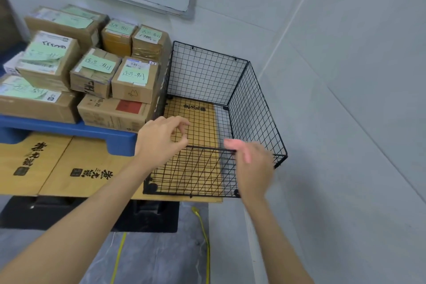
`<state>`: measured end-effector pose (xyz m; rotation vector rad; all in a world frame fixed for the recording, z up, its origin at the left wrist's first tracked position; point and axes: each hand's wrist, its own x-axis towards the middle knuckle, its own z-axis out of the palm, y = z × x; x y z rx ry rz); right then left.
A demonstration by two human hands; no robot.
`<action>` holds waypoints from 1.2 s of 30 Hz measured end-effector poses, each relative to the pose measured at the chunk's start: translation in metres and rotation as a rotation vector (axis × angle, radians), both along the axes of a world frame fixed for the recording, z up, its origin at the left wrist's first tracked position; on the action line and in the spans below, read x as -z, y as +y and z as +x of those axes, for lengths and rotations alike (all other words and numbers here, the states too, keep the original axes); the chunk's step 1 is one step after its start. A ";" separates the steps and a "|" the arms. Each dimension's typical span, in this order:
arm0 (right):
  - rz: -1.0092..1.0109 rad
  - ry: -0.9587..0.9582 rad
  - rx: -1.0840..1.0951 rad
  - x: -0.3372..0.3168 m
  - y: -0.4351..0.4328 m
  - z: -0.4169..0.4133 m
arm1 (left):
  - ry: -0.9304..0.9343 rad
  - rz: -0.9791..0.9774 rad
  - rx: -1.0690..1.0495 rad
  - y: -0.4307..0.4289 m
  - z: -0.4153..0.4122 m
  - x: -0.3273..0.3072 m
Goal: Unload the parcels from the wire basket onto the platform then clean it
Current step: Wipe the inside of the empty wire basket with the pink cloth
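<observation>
wire basket [207,76] lying empty, long axis running away from person; left hand [161,140], right hand [253,163] hovering over near rim, both loose, gripping nothing.

Left hand [161,139], right hand [252,165] at wire basket [207,76] rim — parcels [136,80] alongside.
</observation>
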<state>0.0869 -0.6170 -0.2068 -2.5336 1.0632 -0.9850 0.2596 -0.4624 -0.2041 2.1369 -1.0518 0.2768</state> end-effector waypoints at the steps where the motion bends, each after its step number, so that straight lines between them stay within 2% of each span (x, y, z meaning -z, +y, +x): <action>1: -0.032 0.033 -0.049 -0.002 0.024 0.014 | -0.002 0.000 0.000 0.000 0.000 0.000; 3: -0.088 0.069 -0.082 -0.001 0.062 0.038 | -0.003 0.004 0.009 0.001 -0.001 0.000; 5: -0.057 0.016 -0.106 0.001 0.080 0.050 | -0.002 0.010 0.027 0.002 0.000 0.000; 7: -0.088 0.008 -0.136 0.001 0.077 0.050 | -0.015 0.018 0.040 0.003 0.000 0.000; 9: -0.140 0.081 -0.161 -0.001 0.062 0.039 | -0.018 0.020 0.034 0.003 0.001 0.001; 12: -0.115 0.165 -0.070 -0.004 0.013 0.006 | 0.002 0.014 0.029 0.004 0.002 0.002; 16: 0.010 0.127 0.116 -0.001 -0.065 -0.043 | 0.014 0.005 0.015 0.003 -0.001 0.001; 20: 0.038 0.041 0.220 -0.004 -0.044 -0.028 | 0.034 -0.005 0.000 0.002 -0.001 0.001; 24: -0.058 0.034 0.030 -0.011 0.035 0.018 | 0.035 -0.003 -0.006 0.000 -0.002 0.001; 28: -0.058 0.041 -0.060 -0.006 0.097 0.063 | 0.023 0.008 -0.002 0.001 0.001 0.005; 32: -0.113 0.091 -0.156 -0.006 0.082 0.053 | 0.010 0.018 0.005 0.003 0.003 0.007; 36: -0.125 0.200 -0.105 -0.010 0.024 0.015 | 0.033 0.034 0.014 0.004 0.004 0.008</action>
